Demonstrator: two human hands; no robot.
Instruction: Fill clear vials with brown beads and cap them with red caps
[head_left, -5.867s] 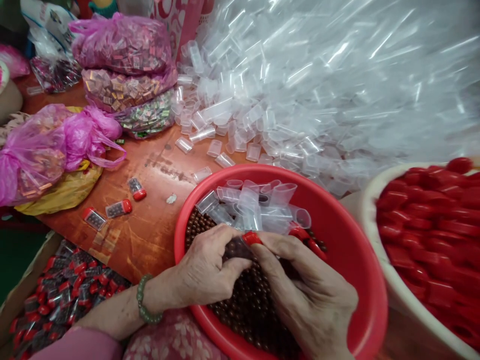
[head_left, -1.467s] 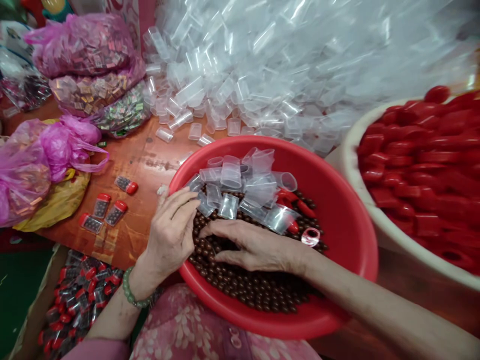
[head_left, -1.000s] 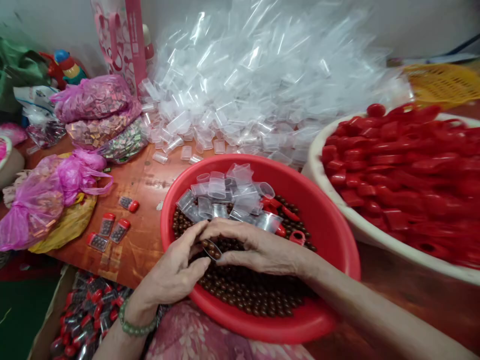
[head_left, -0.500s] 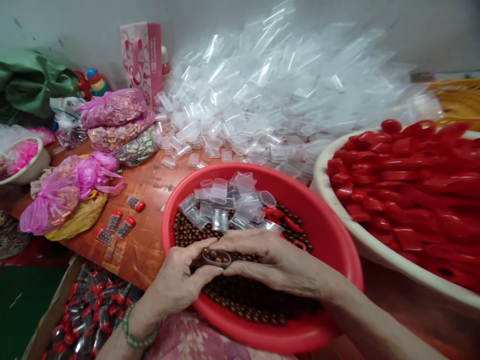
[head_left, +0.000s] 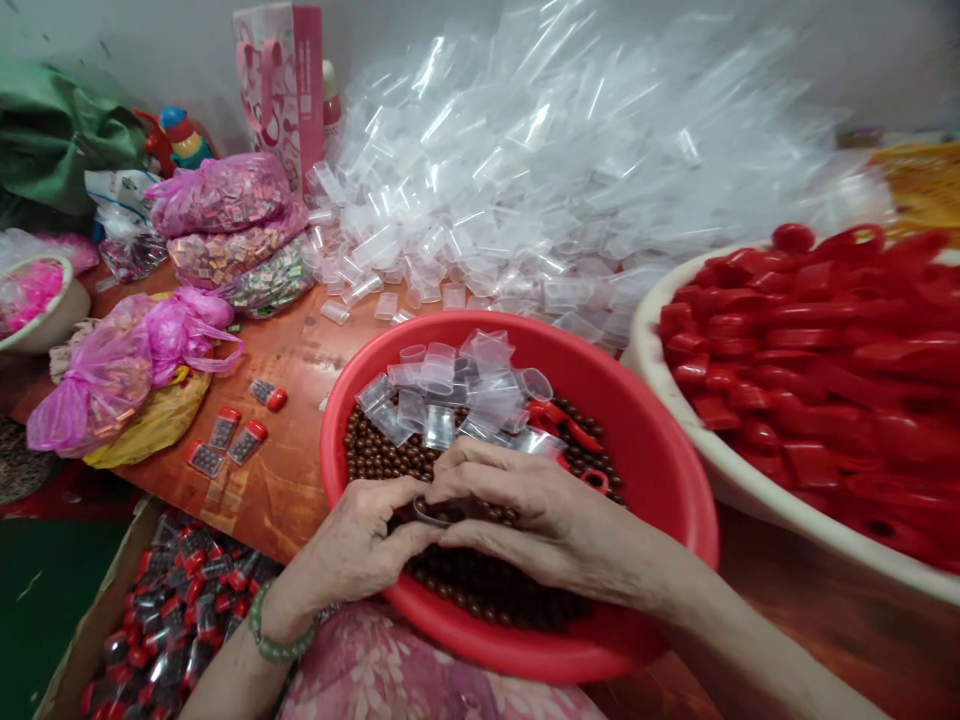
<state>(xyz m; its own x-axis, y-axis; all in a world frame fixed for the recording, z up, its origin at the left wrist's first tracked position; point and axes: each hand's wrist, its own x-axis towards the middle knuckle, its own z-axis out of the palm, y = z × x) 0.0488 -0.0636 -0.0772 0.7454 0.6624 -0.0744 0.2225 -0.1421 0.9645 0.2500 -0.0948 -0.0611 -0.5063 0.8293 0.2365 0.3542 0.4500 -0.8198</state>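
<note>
A red basin (head_left: 660, 440) on my lap holds small brown balls (head_left: 375, 455), a heap of empty clear plastic tubes (head_left: 450, 385) and a few red caps (head_left: 559, 415). Over the balls, my left hand (head_left: 360, 545) pinches a clear tube (head_left: 431, 515) that has brown balls in it. My right hand (head_left: 525, 510) lies curled over that tube's open end, fingers closed against it. A green bead bracelet (head_left: 281, 640) circles my left wrist.
A white basin (head_left: 675, 400) heaped with red caps (head_left: 810, 350) stands at right. A big pile of clear tubes (head_left: 562, 180) fills the back. Pink bags (head_left: 112, 370) and three filled capped tubes (head_left: 232, 440) lie on the orange table. A box of filled tubes (head_left: 165, 610) sits lower left.
My left hand took a clear tube from the basin and both hands closed around it while balls went in. The camera view tilted up and shifted slightly.
</note>
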